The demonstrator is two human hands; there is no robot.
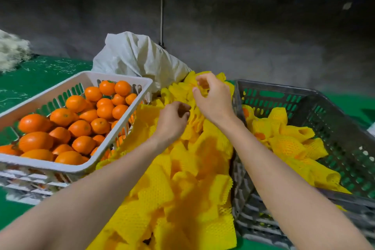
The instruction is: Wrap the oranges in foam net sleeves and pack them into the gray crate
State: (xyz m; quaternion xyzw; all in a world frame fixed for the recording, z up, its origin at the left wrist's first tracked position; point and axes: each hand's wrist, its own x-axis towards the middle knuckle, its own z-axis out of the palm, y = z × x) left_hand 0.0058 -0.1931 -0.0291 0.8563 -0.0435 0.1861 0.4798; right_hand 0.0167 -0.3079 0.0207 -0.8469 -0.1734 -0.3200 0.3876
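- Head view: a heap of yellow foam net sleeves (182,184) is lying on the green desk (34,79), between a white basket (67,85) on the left and the gray crate (332,119) on the right.
- The left hand (172,122) is hovering over the middle of the heap, fingers curled in loosely; whether it is gripping a sleeve I cannot tell.
- The right hand (213,97) is sitting higher and further back, thumb and fingertips pinching together at the yellow netting, and it looks to be holding a sleeve edge.
- Bare oranges (81,119) are filling the white basket, piled several deep.
- Wrapped oranges (288,144) are lying in the gray crate, each showing orange through its yellow net; they are crowding the near-left part, while green is showing through the slots in the far wall.
- A white sack (138,57) is slumping behind the heap, touching the basket's far corner.
- Pale shredded material (10,50) is lying at the far left edge of the desk.
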